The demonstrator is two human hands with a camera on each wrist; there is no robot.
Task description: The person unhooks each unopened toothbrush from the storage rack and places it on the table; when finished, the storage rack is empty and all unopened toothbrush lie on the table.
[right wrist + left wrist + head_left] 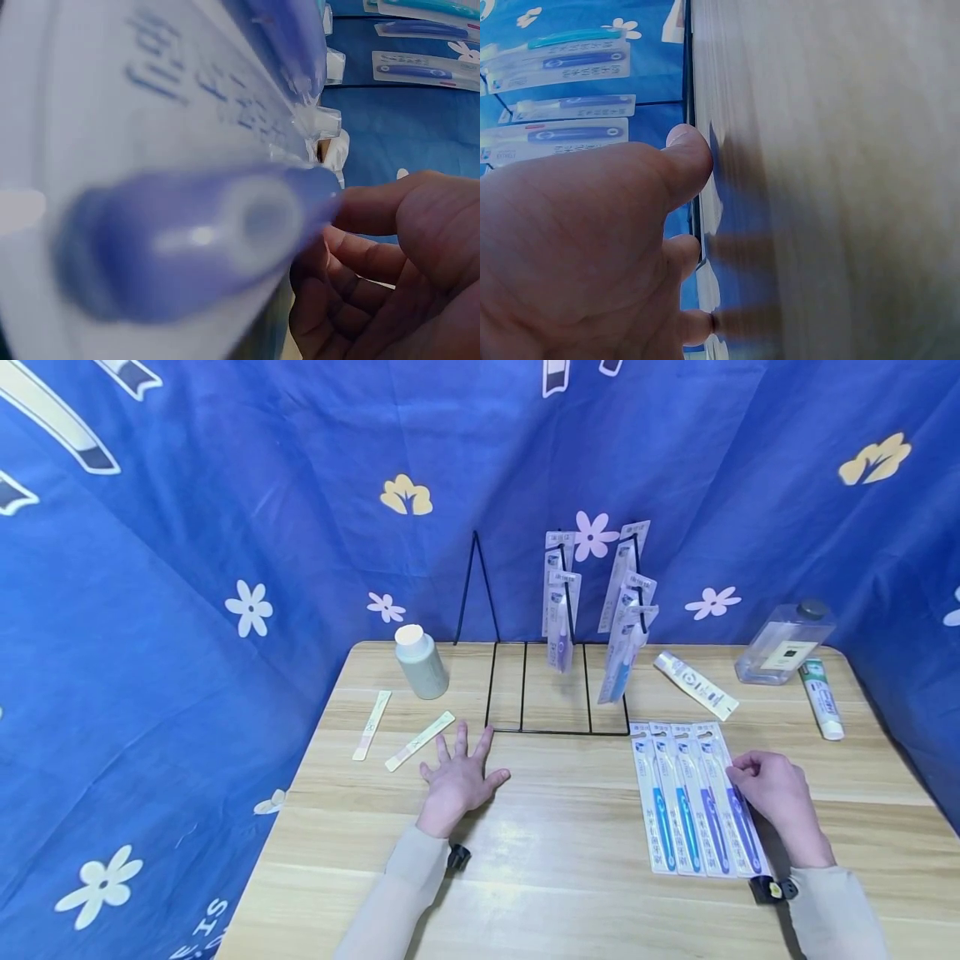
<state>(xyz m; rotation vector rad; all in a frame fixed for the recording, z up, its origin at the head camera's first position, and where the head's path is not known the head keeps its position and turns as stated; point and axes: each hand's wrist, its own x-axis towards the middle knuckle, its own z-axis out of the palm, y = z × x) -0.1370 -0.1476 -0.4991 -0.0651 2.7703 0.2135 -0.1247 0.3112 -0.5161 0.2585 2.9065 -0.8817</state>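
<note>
Several packaged toothbrushes (678,802), some with blue handles and some with purple, lie side by side on the table at the right. My right hand (776,789) pinches the right edge of the outermost purple packaged toothbrush (738,827) between thumb and curled fingers. Up close in the right wrist view, the purple handle (195,240) fills the left side, with the thumb at the pack's edge. My left hand (459,781) rests palm down with fingers spread, just in front of the black wire rack (558,732), its fingertips near a paper strip (420,742).
More packaged toothbrushes (558,618) hang on the rack's hooks. A grey-green bottle (422,664) and another paper strip (371,727) are at the left. Farther right are a white tube (696,685), a clear bottle (783,643) and a green-and-white tube (822,697). Blue curtain surrounds the table.
</note>
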